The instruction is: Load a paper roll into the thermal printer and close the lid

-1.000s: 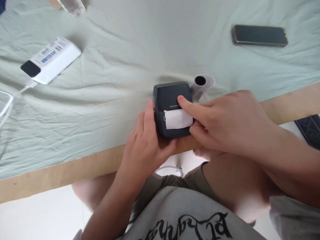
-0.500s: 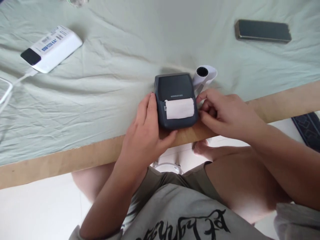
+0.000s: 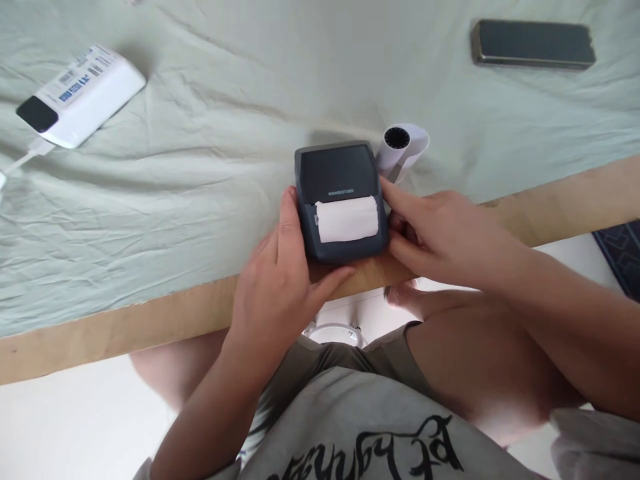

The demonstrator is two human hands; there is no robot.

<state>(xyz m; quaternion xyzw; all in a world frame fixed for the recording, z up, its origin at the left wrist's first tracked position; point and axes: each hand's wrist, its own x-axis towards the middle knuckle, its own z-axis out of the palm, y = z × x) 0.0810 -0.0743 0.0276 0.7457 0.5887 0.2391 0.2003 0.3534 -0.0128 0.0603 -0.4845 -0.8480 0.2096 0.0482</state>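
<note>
A dark blue label printer [image 3: 337,170] lies near the table's front edge, with a piece of white paper [image 3: 349,219] over its front part. My left hand [image 3: 280,263] holds the printer's left side, fingers along it and thumb by the front corner. At the opposite side, my right hand [image 3: 433,230] grips the printer with forefinger and thumb against its edge, the other fingers curled under and partly hidden. Just behind the printer's right corner stands a white paper roll [image 3: 400,150] with a dark core and a loose outer turn.
A white power bank [image 3: 95,93] with a dark end and a plugged-in white cable [image 3: 25,159] lies at far left. At back right is a dark flat rectangular block [image 3: 533,44]. Pale green cloth [image 3: 200,167] covers the table up to its wooden edge [image 3: 125,320].
My right hand has closed in on the printer, its forefinger now straighter along the side. The printer sits slightly further left in view; the whole view has also shifted a little.
</note>
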